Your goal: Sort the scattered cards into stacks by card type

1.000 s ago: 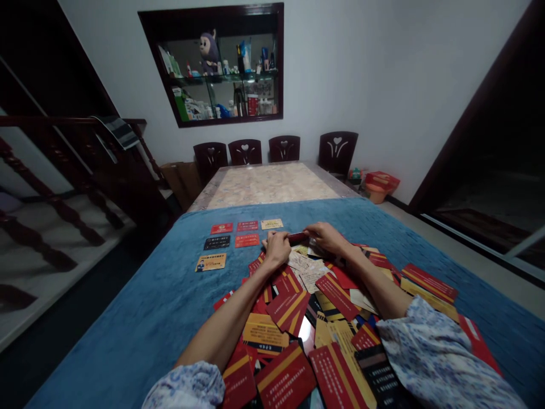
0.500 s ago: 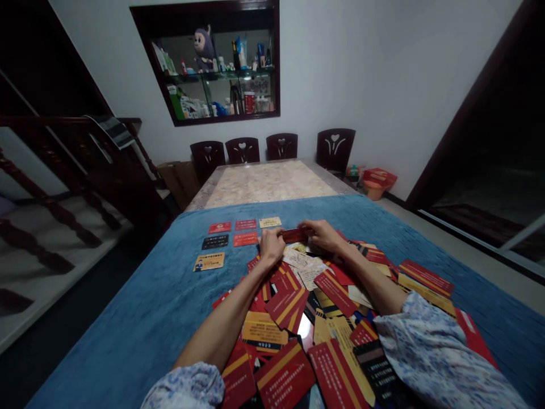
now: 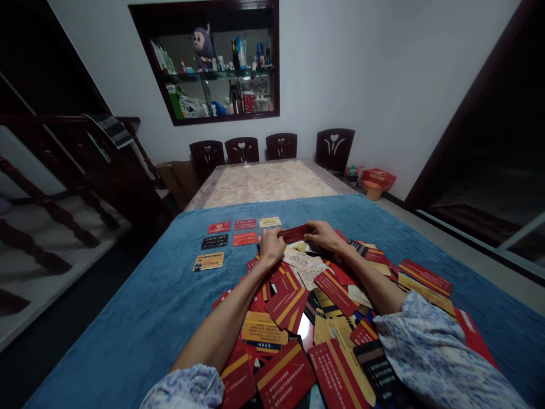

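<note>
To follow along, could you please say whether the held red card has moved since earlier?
Yes: the held red card tilted its face towards the camera, judged against the flat cream card.

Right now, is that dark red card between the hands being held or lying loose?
Held: the left hand and the right hand grip the dark red card at its opposite ends.

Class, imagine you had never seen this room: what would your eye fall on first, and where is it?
First, probably the bright heap of red, gold and black cards on the blue cloth, between and around the forearms. At its far edge, the left hand and right hand hold a dark red card. Behind, a purple plush toy sits on the wall niche's upper shelf.
</note>
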Motion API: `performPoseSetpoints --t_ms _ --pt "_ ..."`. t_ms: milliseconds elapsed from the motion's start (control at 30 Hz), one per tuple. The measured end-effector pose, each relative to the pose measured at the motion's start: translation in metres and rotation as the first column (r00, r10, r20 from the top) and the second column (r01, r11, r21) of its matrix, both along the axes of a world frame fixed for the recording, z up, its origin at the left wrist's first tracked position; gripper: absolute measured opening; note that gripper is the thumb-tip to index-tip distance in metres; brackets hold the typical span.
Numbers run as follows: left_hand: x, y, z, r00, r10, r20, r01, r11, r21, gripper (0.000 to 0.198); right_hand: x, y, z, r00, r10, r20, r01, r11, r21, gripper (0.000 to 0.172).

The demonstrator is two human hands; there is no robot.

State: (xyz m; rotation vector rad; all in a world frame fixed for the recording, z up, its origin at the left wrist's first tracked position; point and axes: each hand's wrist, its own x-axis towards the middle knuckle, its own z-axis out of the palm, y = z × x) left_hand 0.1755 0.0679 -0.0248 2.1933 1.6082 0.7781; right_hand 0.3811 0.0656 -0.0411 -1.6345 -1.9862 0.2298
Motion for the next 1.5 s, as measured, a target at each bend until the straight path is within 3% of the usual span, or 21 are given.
performPoseSetpoints --t_ms 167,233,367,500,633,900,1067,1300,1500 --pt "0.001 -0.002 0.000 0.999 -0.024 0.030 0.025 0.999 -0.029 0.032 0.001 0.007 0.004 0.929 0.086 -0.359 -0.052 0.993 0.102 0.017" --pt "0.002 -0.004 0.000 0.999 -0.017 0.045 0.018 1.000 -0.022 0.031 -0.001 0.006 0.009 0.912 0.112 -0.395 -0.036 0.980 0.197 0.018" --pt "0.004 -0.005 0.001 0.993 -0.011 0.117 0.008 0.999 0.031 0.032 -0.010 -0.003 0.019 0.961 0.184 -0.207 -0.087 0.911 0.404 0.020" --pt "0.006 -0.008 0.001 0.974 -0.073 0.215 0.045 0.990 0.134 0.035 -0.020 -0.012 0.025 0.985 0.173 0.018 -0.162 0.879 0.449 0.025" --pt "0.008 -0.013 0.003 0.967 -0.128 0.221 0.081 0.974 0.212 0.033 -0.028 -0.013 0.022 0.982 0.188 0.019 -0.173 0.859 0.482 0.023" --pt "0.007 -0.015 0.002 0.987 -0.145 0.065 0.131 0.975 0.179 0.028 -0.035 -0.017 0.018 0.953 0.271 -0.136 -0.194 0.890 0.412 0.014" --pt "0.003 -0.015 0.005 0.994 -0.112 -0.018 0.113 0.972 0.205 0.040 -0.030 -0.014 0.009 0.980 0.194 -0.050 -0.171 0.940 0.295 0.020" --pt "0.001 -0.012 0.002 0.995 -0.019 -0.095 0.033 0.989 0.142 0.053 -0.026 -0.010 0.001 0.988 0.106 0.109 -0.118 0.987 0.106 0.034" --pt "0.000 -0.014 0.008 0.990 -0.011 -0.137 0.028 0.992 0.125 0.044 -0.025 -0.009 0.002 0.989 0.104 0.101 -0.122 0.975 0.184 0.041"
